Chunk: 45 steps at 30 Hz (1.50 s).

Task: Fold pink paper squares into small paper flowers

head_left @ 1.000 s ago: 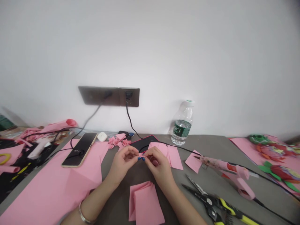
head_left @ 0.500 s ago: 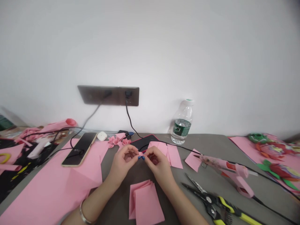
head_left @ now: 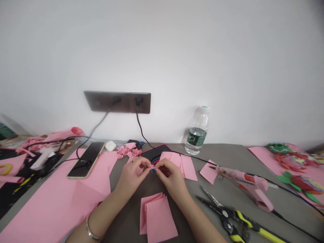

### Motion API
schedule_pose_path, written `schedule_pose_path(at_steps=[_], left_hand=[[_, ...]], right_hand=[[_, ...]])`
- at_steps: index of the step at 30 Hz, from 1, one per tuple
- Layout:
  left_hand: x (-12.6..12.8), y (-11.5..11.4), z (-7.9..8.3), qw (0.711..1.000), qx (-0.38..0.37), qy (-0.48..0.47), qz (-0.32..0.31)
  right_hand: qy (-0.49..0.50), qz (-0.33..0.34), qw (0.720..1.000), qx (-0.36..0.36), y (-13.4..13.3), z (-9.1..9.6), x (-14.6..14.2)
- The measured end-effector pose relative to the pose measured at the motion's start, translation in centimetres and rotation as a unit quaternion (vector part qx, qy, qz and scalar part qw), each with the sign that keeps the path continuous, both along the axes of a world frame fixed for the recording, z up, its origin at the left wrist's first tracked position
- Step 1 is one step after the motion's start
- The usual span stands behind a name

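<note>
My left hand and my right hand meet above the grey table, their blue-nailed fingertips pinching a small piece of pink paper. Most of that piece is hidden by my fingers. Below my hands lies a stack of folded pink paper rectangles. Just past my right hand are more pink paper rectangles. Several small pink paper roses sit beyond my left hand. A silver bangle circles my left wrist.
A large pink sheet lies at left, under a smartphone. At right are a pink hot glue gun with a black cord, yellow-handled snips, and paper flowers. A water bottle stands by the wall.
My fingertips stay pinched on the small pink paper. The whole scene sits slightly higher in the view, and the table objects have not changed place.
</note>
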<state>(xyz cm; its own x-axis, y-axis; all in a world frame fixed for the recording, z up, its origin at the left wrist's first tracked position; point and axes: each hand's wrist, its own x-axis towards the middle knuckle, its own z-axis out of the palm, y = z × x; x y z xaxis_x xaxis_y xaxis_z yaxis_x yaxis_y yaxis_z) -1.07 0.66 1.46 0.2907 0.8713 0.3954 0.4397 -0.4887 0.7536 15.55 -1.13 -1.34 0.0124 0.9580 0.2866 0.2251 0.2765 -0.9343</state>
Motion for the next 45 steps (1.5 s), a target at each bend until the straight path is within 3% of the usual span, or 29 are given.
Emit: schedule_pose_path(at_steps=[4,11,16,25,37,45], left_hand=[[-0.1,0.1,-0.1,0.999,0.029,0.016,-0.02],[0.3,0.2,0.0,0.997,-0.054,-0.047,-0.011],[0.4,0.1,0.2,1.0,-0.003,0.011,-0.022],[0.4,0.5,-0.8,0.968,-0.177,-0.173,-0.039],[0.1,0.5,-1.3,0.961,-0.194,-0.167,-0.107],[0.1,0.6,-0.8,0.959,-0.205,-0.163,-0.106]], right_hand=[[0.008,0.0,1.0,-0.011,0.1,-0.3,0.0],[0.036,0.009,0.999,-0.03,0.1,-0.3,-0.2],[0.025,0.007,0.999,-0.037,0.1,-0.1,-0.2],[0.046,0.021,0.998,-0.041,0.1,-0.1,-0.2],[0.038,0.064,0.995,-0.061,-0.1,0.6,-0.2],[0.095,0.068,0.99,-0.073,0.0,0.5,-0.1]])
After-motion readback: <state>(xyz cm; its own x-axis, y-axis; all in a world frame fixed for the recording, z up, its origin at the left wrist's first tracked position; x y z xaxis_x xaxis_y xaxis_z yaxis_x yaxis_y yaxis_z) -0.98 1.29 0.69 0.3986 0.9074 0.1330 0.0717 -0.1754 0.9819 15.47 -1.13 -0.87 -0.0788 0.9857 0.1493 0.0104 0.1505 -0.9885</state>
